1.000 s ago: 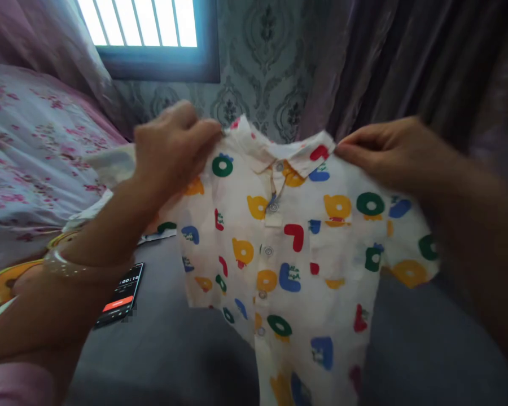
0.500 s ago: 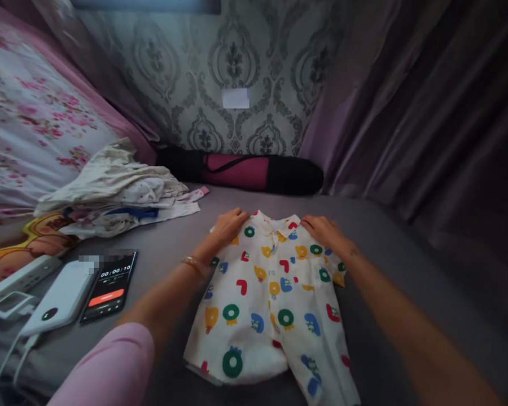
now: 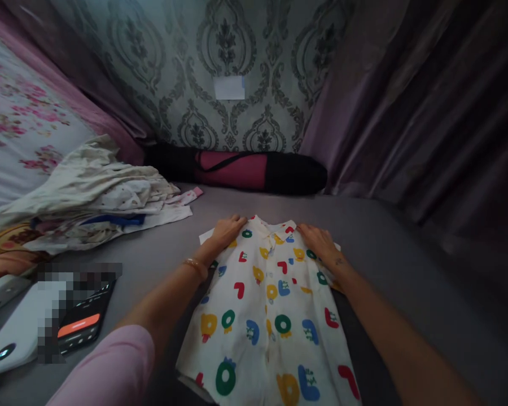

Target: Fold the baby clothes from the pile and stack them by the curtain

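A white short-sleeved child's shirt [image 3: 258, 304], printed with red, yellow, green and blue figures, lies front up on the grey bed sheet, collar away from me. Its lower edge runs out of view at the bottom. My left hand [image 3: 230, 231] is closed on the shirt's left shoulder beside the collar, a bangle on that wrist. At the other shoulder my right hand [image 3: 317, 241] grips the cloth in the same way. Fingertips of both hands are partly hidden. Parts of both sleeves are covered by my hands and forearms.
A heap of pale clothes [image 3: 110, 189] lies at the left, beside a yellow printed cushion [image 3: 12, 251]. Nearer are a phone [image 3: 88, 316], a white power bank [image 3: 21, 327] and a power strip [image 3: 2, 296]. A black and magenta long bag [image 3: 237, 170] lies along the wall.
The shirt's folded lower front has spread flatter, and its hem has come nearer to me. Both hands stay at the shoulders. The view has shifted slightly, with the phone lower and further left.
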`<state>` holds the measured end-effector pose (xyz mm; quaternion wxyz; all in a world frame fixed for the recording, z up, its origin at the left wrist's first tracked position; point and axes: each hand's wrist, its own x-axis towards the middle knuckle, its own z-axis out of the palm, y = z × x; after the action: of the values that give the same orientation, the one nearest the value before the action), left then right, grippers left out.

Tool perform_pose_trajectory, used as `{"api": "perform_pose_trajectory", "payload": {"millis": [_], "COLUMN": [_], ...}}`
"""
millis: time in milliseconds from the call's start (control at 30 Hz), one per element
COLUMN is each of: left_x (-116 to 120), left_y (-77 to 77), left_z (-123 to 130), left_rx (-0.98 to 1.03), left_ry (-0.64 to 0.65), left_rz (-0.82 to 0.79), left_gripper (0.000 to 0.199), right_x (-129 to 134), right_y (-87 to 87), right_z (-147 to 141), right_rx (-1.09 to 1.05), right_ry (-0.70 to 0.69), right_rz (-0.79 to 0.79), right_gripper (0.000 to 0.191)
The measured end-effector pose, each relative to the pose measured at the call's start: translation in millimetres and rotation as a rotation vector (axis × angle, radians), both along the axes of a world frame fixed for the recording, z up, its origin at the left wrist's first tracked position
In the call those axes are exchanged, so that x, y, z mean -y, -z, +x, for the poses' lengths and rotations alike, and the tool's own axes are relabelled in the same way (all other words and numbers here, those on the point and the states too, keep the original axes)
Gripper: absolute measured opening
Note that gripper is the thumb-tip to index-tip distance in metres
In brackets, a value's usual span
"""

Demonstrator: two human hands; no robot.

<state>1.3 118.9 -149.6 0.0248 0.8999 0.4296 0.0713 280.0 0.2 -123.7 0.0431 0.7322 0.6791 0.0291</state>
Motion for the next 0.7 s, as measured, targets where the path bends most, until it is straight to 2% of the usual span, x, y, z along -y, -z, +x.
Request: {"api": "perform_pose_trajectory", "payload": {"millis": [200,333,500,600,700], "left_x": [-10,-20,-44,-55,-58], "left_y": [3.2,8.7,6.8,7.2,10.8], "left_z": [9,13,24,38,52], "left_rx": [-0.051,0.009,0.202,0.247,0.276], "left_ry": [-0.017,-0.004,-0.044,-0.100,-0.142], "left_rz": [0.061,-0.097,-0.302,-0.395,-0.442], "left_gripper": [0.036,0.032,0.027,0.036,0.031], "right_x": [-8,-16,-39,-57,-71], "right_y": [8.1,17.7,23.9,28.7,34.2], "right_z": [4,11,25,29,27], "right_rx": [0.024,-0.092,-0.442,-0.498,-0.539], "right_ry": [0.018,-0.005,0.028,0.076,0.107], "right_rz": [0.039,0.032,0.018,-0.027,-0.030], "right_gripper": [0.037,0.032,0.032,0.036,0.031]}}
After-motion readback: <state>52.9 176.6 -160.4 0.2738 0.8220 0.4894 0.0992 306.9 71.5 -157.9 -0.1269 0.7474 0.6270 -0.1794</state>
